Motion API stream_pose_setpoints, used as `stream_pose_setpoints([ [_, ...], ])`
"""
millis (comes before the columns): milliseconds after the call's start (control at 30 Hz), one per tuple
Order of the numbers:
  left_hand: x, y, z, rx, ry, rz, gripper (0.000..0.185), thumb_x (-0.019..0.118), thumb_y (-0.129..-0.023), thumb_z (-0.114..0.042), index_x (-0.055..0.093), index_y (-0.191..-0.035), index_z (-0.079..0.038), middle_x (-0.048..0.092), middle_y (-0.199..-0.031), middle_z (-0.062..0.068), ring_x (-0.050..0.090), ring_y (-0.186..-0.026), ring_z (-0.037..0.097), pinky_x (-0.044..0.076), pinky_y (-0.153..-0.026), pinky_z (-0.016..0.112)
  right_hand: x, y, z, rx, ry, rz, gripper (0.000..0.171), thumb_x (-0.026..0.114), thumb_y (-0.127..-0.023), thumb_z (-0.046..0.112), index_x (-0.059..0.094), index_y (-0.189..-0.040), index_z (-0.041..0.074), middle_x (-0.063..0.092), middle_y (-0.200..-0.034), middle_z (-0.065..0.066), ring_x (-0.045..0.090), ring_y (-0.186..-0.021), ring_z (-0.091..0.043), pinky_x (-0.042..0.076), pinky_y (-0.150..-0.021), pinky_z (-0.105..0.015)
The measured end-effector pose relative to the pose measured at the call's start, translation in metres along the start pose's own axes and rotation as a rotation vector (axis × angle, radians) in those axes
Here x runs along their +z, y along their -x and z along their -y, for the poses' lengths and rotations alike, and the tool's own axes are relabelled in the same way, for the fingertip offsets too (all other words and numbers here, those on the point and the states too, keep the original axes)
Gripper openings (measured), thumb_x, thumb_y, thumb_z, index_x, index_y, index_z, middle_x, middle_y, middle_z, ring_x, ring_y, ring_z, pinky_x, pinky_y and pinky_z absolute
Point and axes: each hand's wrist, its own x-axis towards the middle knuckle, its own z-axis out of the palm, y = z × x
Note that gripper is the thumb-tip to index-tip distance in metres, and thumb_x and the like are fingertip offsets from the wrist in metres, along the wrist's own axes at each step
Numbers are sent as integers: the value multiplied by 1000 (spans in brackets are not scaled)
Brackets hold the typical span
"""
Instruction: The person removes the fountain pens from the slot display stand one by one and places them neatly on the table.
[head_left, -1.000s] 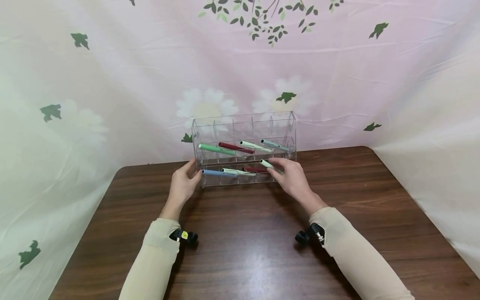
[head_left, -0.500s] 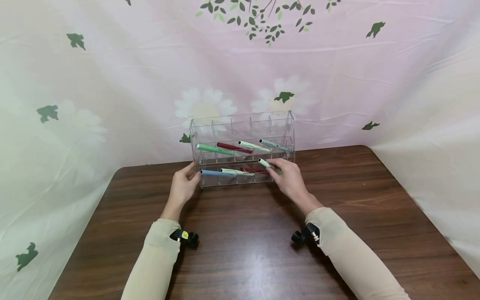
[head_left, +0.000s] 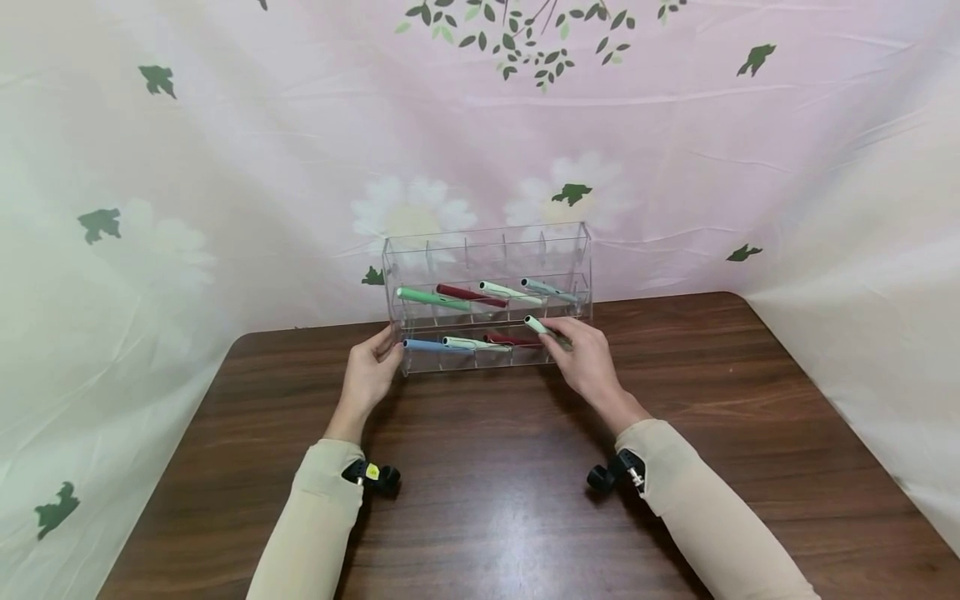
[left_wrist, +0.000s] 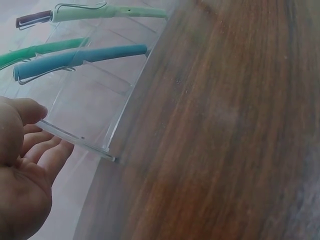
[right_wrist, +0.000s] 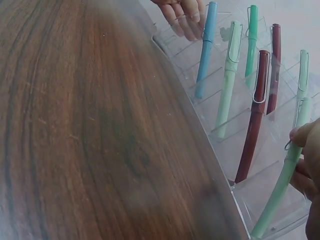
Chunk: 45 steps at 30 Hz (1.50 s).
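A clear plastic pen rack (head_left: 453,364) stands at the back of the table. My left hand (head_left: 366,367) grips its left side panel, thumb in front and fingers behind. Between the thumb and fingers of my right hand (head_left: 587,357) is a light green pen (right_wrist: 281,187), clip up, leaning in the lower tier's right part; the hand hides some of it in the head view. Left of it on that tier lie a blue pen (head_left: 427,345), a pale green pen (head_left: 472,343) and a dark red pen (right_wrist: 250,140).
The tier above carries a green pen (head_left: 431,298), a dark red pen (head_left: 468,293), a pale green pen (head_left: 510,292) and a grey-blue pen (head_left: 551,290). A patterned cloth (head_left: 480,150) hangs right behind the rack. Brown wood tabletop (head_left: 480,483) extends in front.
My right hand has shifted very slightly with the light green pen, whose cap end now sits a little further right. The left hand keeps its grip on the rack.
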Motion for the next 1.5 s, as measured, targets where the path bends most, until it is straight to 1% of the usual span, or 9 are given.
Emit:
stream_pose_setpoints([
  [300,1,1,0,-15,17,-3,47,60,-108,-3,53,-154,7,60,-150,28,62,-139,37,55,-104,21,-10,1,0,-113,-44,-77,24,86,-90,0,83,-113,2,82,-108,-16,78,-92,-35,64,-80,-51],
  [400,2,0,0,-6,22,-5,47,60,-108,-2,53,-154,7,60,-150,28,62,-139,38,55,-104,21,-13,0,0,-136,-53,-94,25,86,-89,-2,83,-113,2,82,-108,-16,78,-92,-35,63,-79,-49],
  [567,2,1,-1,2,29,-8,47,60,-108,0,52,-154,8,58,-152,28,61,-140,39,55,-104,20,-19,-3,1,-154,-56,-95,27,85,-90,-1,82,-116,2,82,-110,-15,78,-98,-33,61,-84,-44],
  [867,1,0,1,-17,48,0,48,59,-108,0,51,-154,9,57,-152,29,59,-142,40,54,-105,18,-30,-9,8,-192,-102,-131,27,85,-89,-4,81,-116,0,81,-111,-16,77,-102,-34,54,-94,-15],
  [1000,1,1,1,-17,47,1,47,59,-108,0,52,-154,9,58,-151,30,60,-141,40,55,-105,20,-35,-10,12,-214,-102,-147,27,85,-90,-4,81,-117,-1,81,-112,-17,77,-102,-35,55,-93,-17],
  [1100,1,0,1,-16,54,-1,48,59,-108,1,52,-154,9,59,-151,29,61,-140,39,55,-103,18,-40,-12,14,-228,-104,-158,27,84,-90,-5,81,-117,-2,80,-111,-17,76,-96,-34,56,-84,-20],
  [1233,2,0,0,-12,64,-4,48,60,-107,2,52,-153,10,58,-151,30,61,-139,40,56,-101,15,-46,-15,18,-240,-113,-173,27,83,-90,-6,81,-117,-2,80,-108,-17,74,-87,-30,53,-75,-16],
  [1433,2,0,1,-11,53,-6,48,59,-107,3,50,-153,11,57,-151,32,60,-139,43,56,-101,15,-53,-15,22,-240,-112,-182,27,83,-90,-8,81,-116,-3,79,-105,-19,73,-85,-32,53,-80,-8],
  [1500,2,0,1,-13,50,-9,48,59,-107,2,51,-154,11,58,-150,32,61,-139,42,56,-101,15,-55,-15,22,-237,-104,-176,27,83,-90,-8,81,-117,-3,78,-105,-20,73,-86,-33,54,-84,-9],
])
